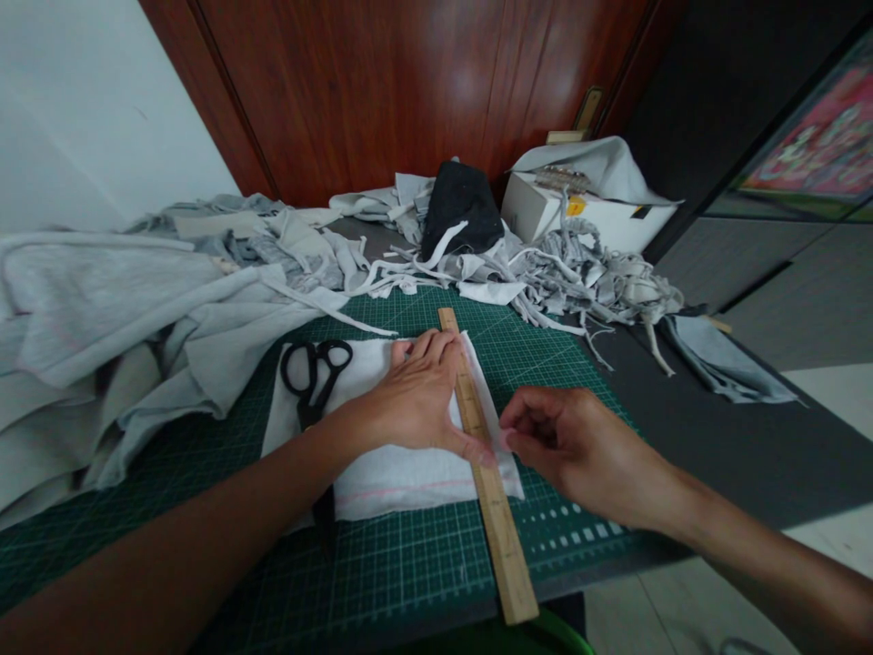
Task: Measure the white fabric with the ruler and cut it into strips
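A white piece of cloth (pixel 402 473) with a faint pink line near its front edge lies flat on a green cutting mat (pixel 409 564). Across its right side runs a wooden ruler (pixel 501 537), its front end past the mat's edge. My left hand (pixel 423 391) is spread flat, pressing on the cloth and the ruler. Just right of the ruler, my right hand (pixel 566 446) is closed in a pinch at the cloth's right edge; what sits between the fingertips is too small to make out. Black scissors (pixel 314 382) rest on the cloth's left part, partly under my left forearm.
Grey fabric (pixel 170 327) is heaped at the left. Fabric strips (pixel 566 273) tangle along the back, beside a black cloth item (pixel 464 209) and a white box (pixel 614 223). Folded grey cloth (pixel 729 355) lies at the right. A green rim (pixel 546 637) shows below the table edge.
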`<state>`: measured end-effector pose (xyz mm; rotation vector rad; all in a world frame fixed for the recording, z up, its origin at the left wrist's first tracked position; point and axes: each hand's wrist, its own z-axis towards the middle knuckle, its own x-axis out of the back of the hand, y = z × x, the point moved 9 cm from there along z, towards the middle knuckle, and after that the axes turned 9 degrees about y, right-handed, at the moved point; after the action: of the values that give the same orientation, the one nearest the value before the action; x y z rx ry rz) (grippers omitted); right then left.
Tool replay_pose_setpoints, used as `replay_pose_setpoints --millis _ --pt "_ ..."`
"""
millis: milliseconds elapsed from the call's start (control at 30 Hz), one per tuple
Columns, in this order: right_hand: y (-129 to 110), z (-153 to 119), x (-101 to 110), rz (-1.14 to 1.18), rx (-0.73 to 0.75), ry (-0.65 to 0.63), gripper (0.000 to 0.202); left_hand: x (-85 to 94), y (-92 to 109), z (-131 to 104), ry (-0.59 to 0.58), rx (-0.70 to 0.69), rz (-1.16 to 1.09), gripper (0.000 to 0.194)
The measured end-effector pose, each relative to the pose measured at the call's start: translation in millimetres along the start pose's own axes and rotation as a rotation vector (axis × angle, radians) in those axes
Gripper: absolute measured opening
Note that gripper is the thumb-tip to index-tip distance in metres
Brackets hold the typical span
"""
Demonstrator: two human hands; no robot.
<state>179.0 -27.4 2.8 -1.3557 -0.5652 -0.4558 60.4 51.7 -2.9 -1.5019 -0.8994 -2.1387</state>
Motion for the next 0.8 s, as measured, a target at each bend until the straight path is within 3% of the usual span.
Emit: replay_pose_setpoints --millis 467,667,733,800 --pt "-11.4 -11.1 -11.4 -0.054 0.051 -0.036 0.014 -0.7 0.1 -0.6 -0.019 0.036 0.035 0.129" --pt "-13.1 -28.8 -17.1 -0.094 -0.015 -0.238 0.018 -2.5 -1.1 -0.8 -0.023 0.037 0.045 0.143" --pt "-14.1 -25.2 -11.2 -0.078 -0.011 -0.216 0.017 -2.2 -0.9 -0.6 -0.023 0.038 0.041 0.139" --pt "-13.4 -15.7 -1.6 -0.040 -0.001 -0.114 0.014 -0.7 0.2 -0.5 -0.015 0.032 0.037 0.133"
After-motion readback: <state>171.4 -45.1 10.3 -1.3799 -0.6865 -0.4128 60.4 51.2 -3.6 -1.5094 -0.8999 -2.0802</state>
